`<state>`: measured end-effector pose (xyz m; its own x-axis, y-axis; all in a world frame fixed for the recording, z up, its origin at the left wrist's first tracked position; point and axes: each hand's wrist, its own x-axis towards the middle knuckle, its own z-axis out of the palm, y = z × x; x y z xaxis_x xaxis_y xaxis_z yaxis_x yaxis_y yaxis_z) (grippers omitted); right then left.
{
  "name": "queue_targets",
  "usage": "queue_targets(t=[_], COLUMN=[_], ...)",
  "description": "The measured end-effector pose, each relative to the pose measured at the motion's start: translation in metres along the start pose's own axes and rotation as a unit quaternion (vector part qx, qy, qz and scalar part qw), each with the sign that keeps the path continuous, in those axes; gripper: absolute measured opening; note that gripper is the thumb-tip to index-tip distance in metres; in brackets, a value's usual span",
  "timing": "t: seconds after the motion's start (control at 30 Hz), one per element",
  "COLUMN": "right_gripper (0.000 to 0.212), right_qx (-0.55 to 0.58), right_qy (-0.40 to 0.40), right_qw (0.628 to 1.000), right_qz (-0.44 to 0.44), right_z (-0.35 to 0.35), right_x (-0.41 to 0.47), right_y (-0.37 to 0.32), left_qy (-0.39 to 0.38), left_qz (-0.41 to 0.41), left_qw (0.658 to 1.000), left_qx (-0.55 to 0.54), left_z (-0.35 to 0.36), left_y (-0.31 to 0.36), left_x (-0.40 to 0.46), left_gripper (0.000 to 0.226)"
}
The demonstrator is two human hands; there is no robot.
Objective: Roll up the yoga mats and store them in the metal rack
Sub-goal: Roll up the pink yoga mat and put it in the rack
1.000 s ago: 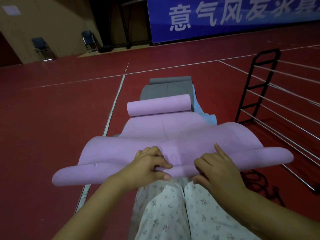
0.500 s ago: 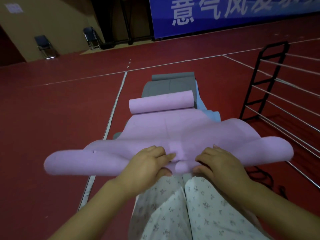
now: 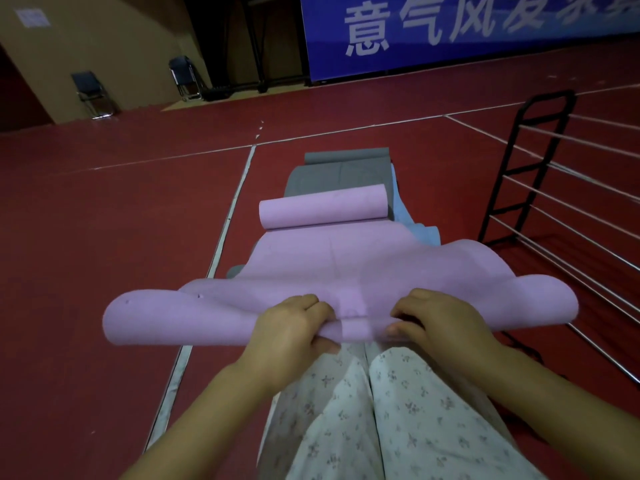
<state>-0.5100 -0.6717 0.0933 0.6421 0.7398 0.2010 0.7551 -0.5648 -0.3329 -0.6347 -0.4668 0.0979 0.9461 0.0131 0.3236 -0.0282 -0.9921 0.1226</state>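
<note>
Both hands are working the near end of the soft lilac foam yoga mat [image 3: 346, 268]. Left hand [image 3: 291, 327] and right hand [image 3: 440, 323] sit close together at mid-width, fingers curled over the top w/ thumbs tucked under, each pinching the first tight turn of the roll. That near edge is lifted off the dark red sports floor [image 3: 104, 220], above the person's knees in pale floral trousers [image 3: 398, 420]. Outer ends flop loose and unrolled either side. The mat's far end is curled into a tube lying further out, on top of a flat grey mat [image 3: 343, 171] and a light blue mat [image 3: 415, 226] beneath.

Step in hand, as I judge it: starting the roll. To do it well:
- keep the first turn tight, since a slack core gives a fat roll
- spread hands wider, or slide them outward, so the floppy ends catch up w/ the middle
- lay it back on the floor and push fwd w/ even pressure
- watch the edges stay square, else it telescopes.

The black-framed metal rack w/ silver rails [image 3: 519, 174] stands to the right, near enough for stowing after.
</note>
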Motion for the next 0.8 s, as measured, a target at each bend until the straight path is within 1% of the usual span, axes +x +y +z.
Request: queue_targets(t=[0.1,0.13,0.17,0.2,0.23,0.33,0.43,0.53,0.6,0.7,0.73,0.8], right_gripper=[0.014,0.014,0.022,0.031,0.036,0.03,0.029,0.037,0.04,0.05,0.05,0.038], right_qx=[-0.107,-0.133,-0.136,-0.126,-0.112,-0.072,0.02,0.063,0.071,0.074,0.078,0.094], right_qy=[0.054,0.08,0.086,0.089,0.085,0.06,0.015,0.018,0.028,0.021,0.012,-0.019], right_qw=[0.991,0.985,0.983,0.984,0.987,0.994,1.0,0.997,0.997,0.997,0.997,0.995], right_qz=[-0.064,-0.082,-0.086,-0.086,-0.077,-0.048,-0.019,-0.031,-0.025,-0.024,-0.027,-0.028], right_z=[0.009,0.012,0.014,0.017,0.016,0.013,0.005,0.005,0.008,0.01,0.009,0.003], right_x=[-0.005,-0.009,-0.012,-0.014,-0.015,-0.012,-0.003,0.005,0.008,0.01,0.012,0.017], right_y=[-0.002,-0.003,-0.003,-0.001,-0.001,0.0,0.003,0.01,0.014,0.018,0.019,0.018], left_qy=[-0.006,-0.008,-0.009,-0.011,-0.012,-0.033,-0.068,-0.115,-0.133,-0.14,-0.136,-0.116], left_qz=[-0.005,-0.011,-0.021,-0.032,-0.043,-0.083,-0.133,-0.153,-0.143,-0.133,-0.134,-0.133], left_qw=[1.0,1.0,0.999,0.999,0.997,0.989,0.964,0.933,0.933,0.938,0.94,0.95], left_qx=[-0.014,-0.022,-0.031,-0.042,-0.056,-0.119,-0.221,-0.305,-0.301,-0.287,-0.283,-0.257], left_z=[-0.001,-0.002,-0.004,-0.006,-0.008,-0.011,-0.013,-0.017,-0.018,-0.016,-0.016,-0.013], left_y=[-0.003,-0.002,-0.001,0.0,0.001,-0.002,-0.009,-0.012,-0.013,-0.016,-0.017,-0.021], left_x=[0.003,0.004,0.006,0.007,0.009,0.012,0.017,0.026,0.031,0.033,0.033,0.032], left_gripper=[0.035,0.037,0.037,0.037,0.036,0.032,0.032,0.03,0.026,0.024,0.024,0.021])
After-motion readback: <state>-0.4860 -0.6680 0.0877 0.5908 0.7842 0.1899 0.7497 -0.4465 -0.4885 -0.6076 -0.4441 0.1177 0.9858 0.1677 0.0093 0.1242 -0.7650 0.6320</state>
